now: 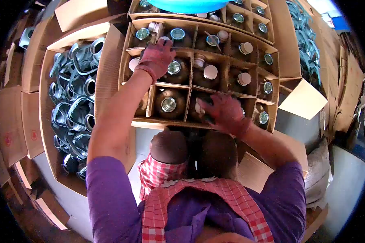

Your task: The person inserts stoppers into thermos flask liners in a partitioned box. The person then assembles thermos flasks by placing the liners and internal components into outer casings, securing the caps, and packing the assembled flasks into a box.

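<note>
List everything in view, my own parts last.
Divided cardboard boxes: two, brown, centre and top
Round glass bottles: over ten, silvery-rimmed, in compartments
Round screw caps: several, pale pink, among bottles
Rounded basin-like object: one, bright blue, top edge
Open cardboard box: one, brown, left
Handled plastic-looking pieces: many, grey-green, in that box
Piled plastic-looking pieces: many, teal, upper right
Woven-looking sack: one, off-white, lower right
Other cardboard: much, brown, both sides
Checked apron: one, red and white, bottom
Sleeves: two, purple, both arms
Left hand: one, reddish-gloved, at upper-left compartments
Right hand: one, reddish-gloved, at front-middle compartments
</note>
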`<state>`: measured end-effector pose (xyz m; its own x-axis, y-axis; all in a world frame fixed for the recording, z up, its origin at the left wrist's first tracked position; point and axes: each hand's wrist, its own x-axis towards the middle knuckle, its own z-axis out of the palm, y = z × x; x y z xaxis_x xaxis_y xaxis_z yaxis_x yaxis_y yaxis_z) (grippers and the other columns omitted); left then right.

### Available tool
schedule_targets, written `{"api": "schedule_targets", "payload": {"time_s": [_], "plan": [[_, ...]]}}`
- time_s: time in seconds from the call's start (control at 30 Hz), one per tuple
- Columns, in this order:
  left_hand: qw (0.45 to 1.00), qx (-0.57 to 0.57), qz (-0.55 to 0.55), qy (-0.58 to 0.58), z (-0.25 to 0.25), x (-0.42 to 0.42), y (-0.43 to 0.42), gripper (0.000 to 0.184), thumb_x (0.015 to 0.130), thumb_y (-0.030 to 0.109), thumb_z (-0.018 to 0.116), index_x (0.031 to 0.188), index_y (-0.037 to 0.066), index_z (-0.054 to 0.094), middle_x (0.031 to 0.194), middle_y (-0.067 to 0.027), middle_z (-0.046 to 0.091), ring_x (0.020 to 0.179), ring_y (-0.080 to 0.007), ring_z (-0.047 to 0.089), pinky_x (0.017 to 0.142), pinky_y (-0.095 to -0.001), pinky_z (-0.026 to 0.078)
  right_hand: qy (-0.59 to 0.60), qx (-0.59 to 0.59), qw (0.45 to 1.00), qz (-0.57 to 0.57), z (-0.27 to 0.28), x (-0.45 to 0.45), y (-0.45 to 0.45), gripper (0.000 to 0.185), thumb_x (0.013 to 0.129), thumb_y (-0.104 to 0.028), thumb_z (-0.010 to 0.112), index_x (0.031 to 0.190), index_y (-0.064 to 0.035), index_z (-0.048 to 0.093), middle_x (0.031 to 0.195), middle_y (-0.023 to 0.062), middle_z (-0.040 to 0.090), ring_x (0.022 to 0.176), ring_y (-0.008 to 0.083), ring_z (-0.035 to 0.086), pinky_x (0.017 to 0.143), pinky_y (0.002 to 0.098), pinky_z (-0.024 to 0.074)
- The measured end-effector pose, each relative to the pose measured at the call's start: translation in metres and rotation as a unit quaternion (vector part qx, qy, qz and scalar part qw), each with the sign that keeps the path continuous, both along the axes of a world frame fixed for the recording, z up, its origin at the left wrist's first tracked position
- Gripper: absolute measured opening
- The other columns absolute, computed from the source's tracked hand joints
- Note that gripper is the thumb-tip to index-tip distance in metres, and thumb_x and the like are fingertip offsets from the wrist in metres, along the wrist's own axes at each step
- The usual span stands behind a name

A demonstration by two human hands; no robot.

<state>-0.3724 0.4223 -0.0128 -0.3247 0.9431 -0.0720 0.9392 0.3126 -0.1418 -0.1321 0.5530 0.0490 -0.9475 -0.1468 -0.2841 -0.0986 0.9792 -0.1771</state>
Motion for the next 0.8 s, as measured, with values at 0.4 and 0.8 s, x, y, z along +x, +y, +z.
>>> {"api": "schedule_targets", "payload": {"time_s": [0.4, 0.8], "plan": [[0.993, 0.117, 0.032, 0.002, -0.013, 0.009, -0.023, 0.021, 0.073, 0.011, 0.058, 0.093, 0.009, 0.061, 0.107, -0.0087, 0.054, 0.101, -0.0294, 0.053, 0.072, -0.0422, 0.052, -0.003, 0.044, 0.998, 0.038, -0.046, 0.020, -0.009, 0.049, 0.085, -0.013, 0.048, 0.133, -0.0221, 0.044, 0.124, 0.0244, 0.044, 0.113, 0.0416, 0.048, 0.082, 0.0457, 0.0518], [0.973, -0.022, 0.088, -0.214, 0.040, 0.110, -0.095, 0.055, 0.077, 0.021, 0.061, 0.130, 0.015, 0.047, 0.121, -0.0145, 0.055, 0.100, -0.0321, 0.060, 0.085, -0.0408, 0.048, -0.033, -0.007, 0.997, 0.068, -0.047, 0.000, -0.012, 0.045, 0.081, -0.029, 0.061, 0.124, -0.0187, 0.053, 0.121, 0.0225, 0.051, 0.099, 0.0341, 0.057, 0.079, 0.0417, 0.0509]]}}
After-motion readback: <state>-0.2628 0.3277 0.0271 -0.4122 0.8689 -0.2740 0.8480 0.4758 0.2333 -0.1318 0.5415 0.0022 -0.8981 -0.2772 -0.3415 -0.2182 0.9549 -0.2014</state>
